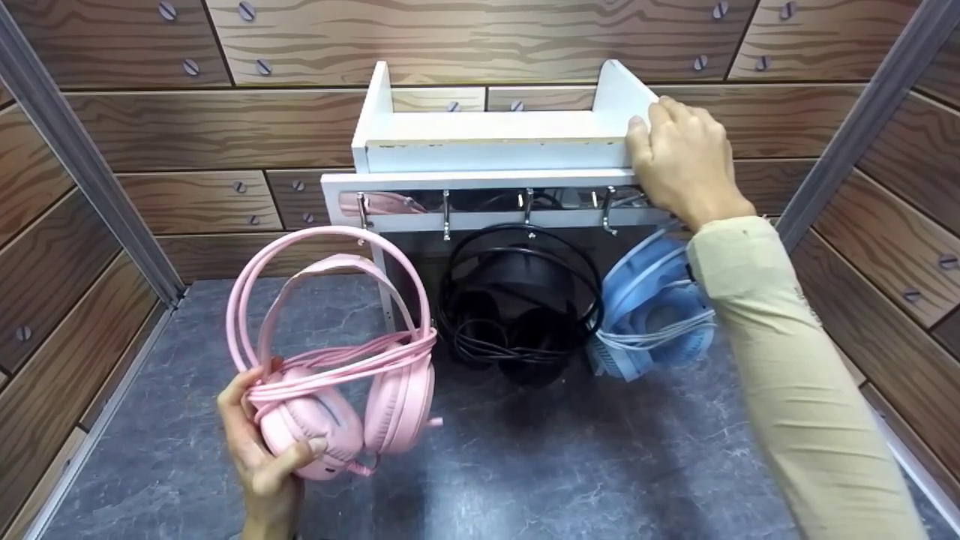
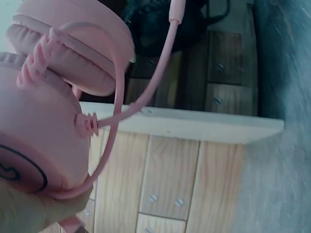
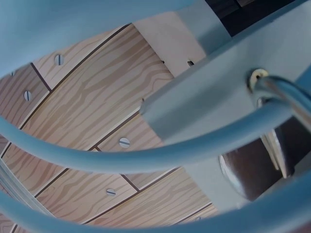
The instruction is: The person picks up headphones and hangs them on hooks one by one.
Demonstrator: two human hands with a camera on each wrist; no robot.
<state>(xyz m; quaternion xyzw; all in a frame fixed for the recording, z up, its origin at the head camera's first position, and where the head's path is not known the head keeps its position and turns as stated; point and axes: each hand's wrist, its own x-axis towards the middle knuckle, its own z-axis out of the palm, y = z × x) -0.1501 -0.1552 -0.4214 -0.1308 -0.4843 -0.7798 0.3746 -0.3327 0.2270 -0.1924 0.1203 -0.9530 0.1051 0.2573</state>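
Observation:
At the lower left of the head view, my left hand [image 1: 262, 461] grips a pair of pink headphones [image 1: 401, 409] by one ear cup, thumb across its outer face. Its coiled pink cable [image 1: 360, 375] wraps round both cups. In the left wrist view the pink ear cup [image 2: 43, 126] sits above the thumb. My right hand [image 1: 690, 161] holds the right end of a white hook rack [image 1: 480, 180], fingers over its side panel. Black headphones [image 1: 536, 341] hang below the rack's middle, and blue headphones [image 1: 630, 300] hang below its right end, beneath my right wrist.
Metal hooks [image 1: 446, 214] line the rack's front rail; the pink headband overlaps the leftmost one in the head view. Up close, a blue band [image 3: 121, 160] crosses the right wrist view near a hook [image 3: 272, 92]. Wood-patterned walls [image 1: 487, 37] surround a grey marbled floor [image 1: 510, 480].

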